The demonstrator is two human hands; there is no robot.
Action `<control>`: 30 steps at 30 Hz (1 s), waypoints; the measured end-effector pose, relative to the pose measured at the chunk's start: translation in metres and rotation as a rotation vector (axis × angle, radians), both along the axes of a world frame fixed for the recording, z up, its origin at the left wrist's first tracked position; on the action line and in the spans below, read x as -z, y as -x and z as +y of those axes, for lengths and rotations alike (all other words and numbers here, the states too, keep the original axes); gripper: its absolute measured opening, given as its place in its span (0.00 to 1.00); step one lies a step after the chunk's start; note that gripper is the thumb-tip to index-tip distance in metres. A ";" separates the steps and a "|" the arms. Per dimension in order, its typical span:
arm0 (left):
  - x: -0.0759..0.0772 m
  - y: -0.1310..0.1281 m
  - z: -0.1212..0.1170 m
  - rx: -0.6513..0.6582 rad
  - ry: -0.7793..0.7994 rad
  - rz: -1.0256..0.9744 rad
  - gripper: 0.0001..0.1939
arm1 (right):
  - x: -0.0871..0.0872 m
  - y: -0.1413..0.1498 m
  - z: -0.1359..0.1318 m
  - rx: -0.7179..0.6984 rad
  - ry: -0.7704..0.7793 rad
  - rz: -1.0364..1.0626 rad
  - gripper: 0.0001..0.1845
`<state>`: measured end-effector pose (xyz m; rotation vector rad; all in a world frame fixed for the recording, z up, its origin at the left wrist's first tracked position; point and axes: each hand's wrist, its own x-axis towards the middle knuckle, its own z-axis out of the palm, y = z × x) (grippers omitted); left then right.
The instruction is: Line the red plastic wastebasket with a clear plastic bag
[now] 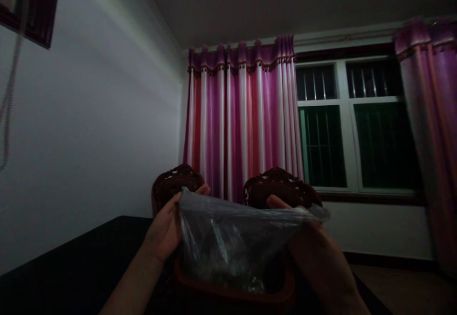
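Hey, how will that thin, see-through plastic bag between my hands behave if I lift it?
The thin, see-through plastic bag is probably floppy, since it hangs in creases between your left hand and right hand. It's likely light, as the film looks sheer, though any contents are unclear. Its shiny streaks suggest it may be slightly slippery.

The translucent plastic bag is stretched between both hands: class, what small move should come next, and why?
Probably lower both hands, easing the bag's upper edge toward the reddish rim. The left hand and right hand hold the plastic bag spread above it, its lower part seemingly hanging inside.
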<state>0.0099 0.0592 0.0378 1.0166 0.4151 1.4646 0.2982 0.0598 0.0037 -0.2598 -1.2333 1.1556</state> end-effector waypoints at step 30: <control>0.022 -0.053 0.012 -0.198 -0.572 1.271 0.11 | 0.000 0.072 0.052 0.040 0.155 -0.732 0.29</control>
